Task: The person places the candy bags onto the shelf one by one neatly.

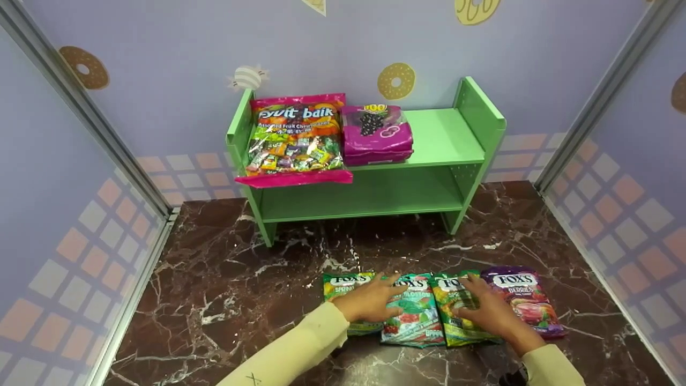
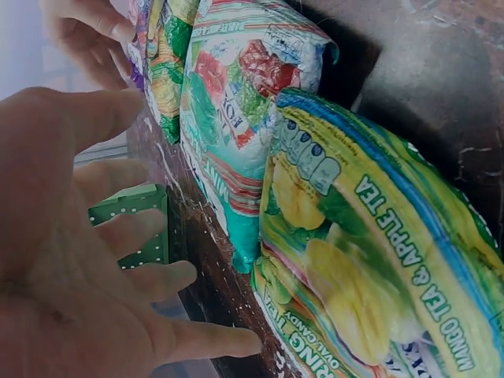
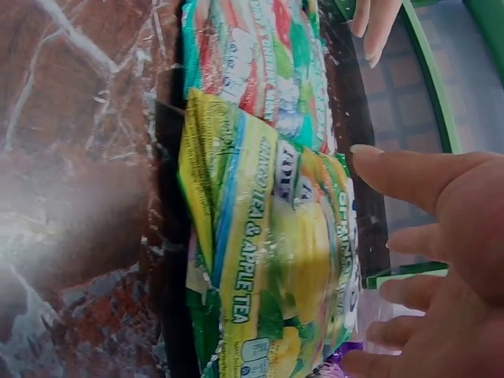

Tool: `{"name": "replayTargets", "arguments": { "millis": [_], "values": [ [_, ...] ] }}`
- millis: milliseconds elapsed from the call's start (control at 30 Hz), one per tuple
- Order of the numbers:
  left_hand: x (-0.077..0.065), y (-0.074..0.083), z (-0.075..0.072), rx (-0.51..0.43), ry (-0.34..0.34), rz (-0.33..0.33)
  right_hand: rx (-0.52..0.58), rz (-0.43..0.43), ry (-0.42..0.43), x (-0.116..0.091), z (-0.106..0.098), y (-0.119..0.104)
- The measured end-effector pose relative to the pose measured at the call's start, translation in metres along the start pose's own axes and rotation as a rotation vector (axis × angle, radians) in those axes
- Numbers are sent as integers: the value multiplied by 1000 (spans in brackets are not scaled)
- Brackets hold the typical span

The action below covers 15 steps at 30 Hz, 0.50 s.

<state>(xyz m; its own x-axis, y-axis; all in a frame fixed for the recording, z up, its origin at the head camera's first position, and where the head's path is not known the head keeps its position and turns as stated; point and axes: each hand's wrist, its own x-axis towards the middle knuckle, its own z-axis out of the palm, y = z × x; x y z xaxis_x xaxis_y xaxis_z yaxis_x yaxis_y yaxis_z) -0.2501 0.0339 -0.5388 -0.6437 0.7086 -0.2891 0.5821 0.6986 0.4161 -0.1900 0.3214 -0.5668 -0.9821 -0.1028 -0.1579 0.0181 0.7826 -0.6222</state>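
Observation:
Four-sided rows aside, several FOX'S candy bags lie side by side on the dark marble surface. My left hand [image 1: 370, 301] is spread over the left yellow-green Spring Tea bag [image 1: 345, 289] and the edge of the teal mint bag [image 1: 414, 321]. Over the second yellow-green bag [image 1: 455, 328] my right hand [image 1: 490, 311] has its fingers extended, its wrist side toward the purple Berries bag [image 1: 536, 308]. Both wrist views show relaxed, apart fingers with nothing gripped. The left wrist view has the Spring Tea bag [image 2: 339, 252] close up; the right wrist view shows the other yellow-green bag [image 3: 291, 244].
Behind the bags stands a green two-tier shelf [image 1: 364, 193]. On its top tier are a large pink-edged Fruit Baik candy bag [image 1: 300, 139] and a purple pack [image 1: 378, 142]. Lilac panels [image 1: 332, 59] enclose the back and both sides.

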Motion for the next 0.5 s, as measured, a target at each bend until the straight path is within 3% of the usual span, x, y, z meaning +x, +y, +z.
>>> {"name": "replayTargets", "arguments": {
  "millis": [167,333,500],
  "values": [
    [-2,-3,3,21,-68,-33,-44,-46,-21,-1,7,3],
    [-6,-6,7,19,-91,-42,10,-1,-112,-1,11,5],
    [-9,-7,10,23,-87,-65,10,10,-127,-1,13,6]
  ]
}}
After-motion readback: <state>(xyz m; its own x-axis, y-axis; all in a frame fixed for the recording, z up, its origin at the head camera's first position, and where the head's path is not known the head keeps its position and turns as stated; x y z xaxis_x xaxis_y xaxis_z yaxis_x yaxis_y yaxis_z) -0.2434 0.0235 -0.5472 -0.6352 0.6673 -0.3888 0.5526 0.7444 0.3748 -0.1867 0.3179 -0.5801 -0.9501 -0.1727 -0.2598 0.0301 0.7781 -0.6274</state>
